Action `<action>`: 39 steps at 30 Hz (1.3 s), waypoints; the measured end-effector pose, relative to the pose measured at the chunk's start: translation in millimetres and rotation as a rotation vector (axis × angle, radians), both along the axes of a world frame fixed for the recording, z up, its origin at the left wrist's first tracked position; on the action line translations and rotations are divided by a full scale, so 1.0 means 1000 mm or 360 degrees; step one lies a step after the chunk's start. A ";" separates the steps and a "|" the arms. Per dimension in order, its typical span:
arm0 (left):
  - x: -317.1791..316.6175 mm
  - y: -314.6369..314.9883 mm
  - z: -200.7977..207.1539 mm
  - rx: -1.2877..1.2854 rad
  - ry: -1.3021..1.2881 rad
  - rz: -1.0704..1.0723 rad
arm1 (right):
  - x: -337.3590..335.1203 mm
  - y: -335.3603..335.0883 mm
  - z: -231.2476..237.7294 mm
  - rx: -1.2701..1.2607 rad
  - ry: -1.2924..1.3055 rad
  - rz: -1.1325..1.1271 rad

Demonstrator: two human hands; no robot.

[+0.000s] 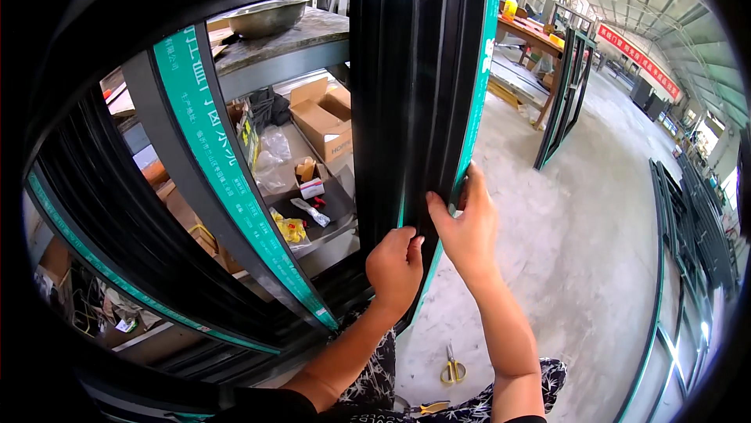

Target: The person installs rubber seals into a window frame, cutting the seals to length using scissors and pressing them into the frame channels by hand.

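A large black window or door frame (458, 71) stands upright in front of me, green printed film (476, 102) along its outer edge. My right hand (469, 231) grips this right-hand upright, thumb on the inner face and fingers round the filmed edge. Lower and to the left, my left hand (393, 270) is closed in a pinch against the inner side of the same upright. Whatever its fingers hold is hidden; a thin green line runs down the black profile to just above them. Further left, a grey bar with a green film strip (223, 157) slants across the opening.
Yellow-handled scissors (452, 368) and pliers (432, 407) lie on the floor by my knees. Behind the frame is a workbench (285, 55) with a metal bowl (267, 18) and an open cardboard box (322, 119) below. More black frames (696, 243) lean at the right.
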State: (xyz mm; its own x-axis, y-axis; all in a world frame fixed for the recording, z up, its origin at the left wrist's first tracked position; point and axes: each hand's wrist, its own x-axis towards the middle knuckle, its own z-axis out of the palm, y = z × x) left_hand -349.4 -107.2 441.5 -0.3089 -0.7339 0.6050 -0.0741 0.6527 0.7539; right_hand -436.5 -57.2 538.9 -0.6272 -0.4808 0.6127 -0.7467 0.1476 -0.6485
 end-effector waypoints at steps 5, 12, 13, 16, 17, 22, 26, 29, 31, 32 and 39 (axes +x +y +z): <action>0.001 -0.002 0.000 -0.0005 -0.0003 -0.0004 | -0.002 0.001 -0.011 0.0008 0.0097 -0.0001; 0.005 0.004 -0.010 -0.0055 -0.0122 -0.0036 | 0.001 0.006 -0.028 0.0085 -0.0038 -0.0020; 0.009 0.006 -0.013 -0.0048 -0.0166 -0.0051 | 0.002 0.006 -0.028 0.0088 -0.0059 -0.0013; 0.014 0.012 -0.053 -0.0090 -0.0445 -0.0019 | 0.007 0.009 -0.044 0.0062 -0.0033 -0.0050; 0.015 0.013 -0.062 -0.0115 -0.0442 -0.0010 | 0.008 0.010 -0.062 0.0006 -0.0055 -0.0037; 0.005 0.015 -0.071 -0.0123 -0.0343 0.0051 | 0.003 0.013 -0.072 0.0002 -0.0155 0.0013; 0.005 0.014 -0.068 -0.0051 -0.0307 0.0043 | 0.001 0.019 -0.083 0.0042 -0.0094 0.0018; 0.003 0.013 -0.070 -0.0010 -0.0296 0.0051 | 0.001 0.018 -0.090 0.0087 -0.0096 -0.0031; 0.005 0.014 -0.072 0.0012 -0.0292 0.0048 | 0.004 0.015 -0.095 0.0052 -0.0079 -0.0091; 0.005 0.013 -0.072 0.0007 -0.0274 0.0048 | 0.004 0.015 -0.096 0.0064 -0.0095 -0.0082; 0.005 0.012 -0.074 -0.0046 -0.0323 -0.0005 | -0.018 -0.010 0.008 -0.0368 0.0242 0.0004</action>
State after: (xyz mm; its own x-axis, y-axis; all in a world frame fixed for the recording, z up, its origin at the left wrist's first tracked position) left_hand -344.5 -95.1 367.2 -0.4291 -0.7159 0.5508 -0.2207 0.6744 0.7046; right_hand -454.9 -67.4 546.6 -0.5184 -0.3189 0.7934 -0.8383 0.0065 -0.5451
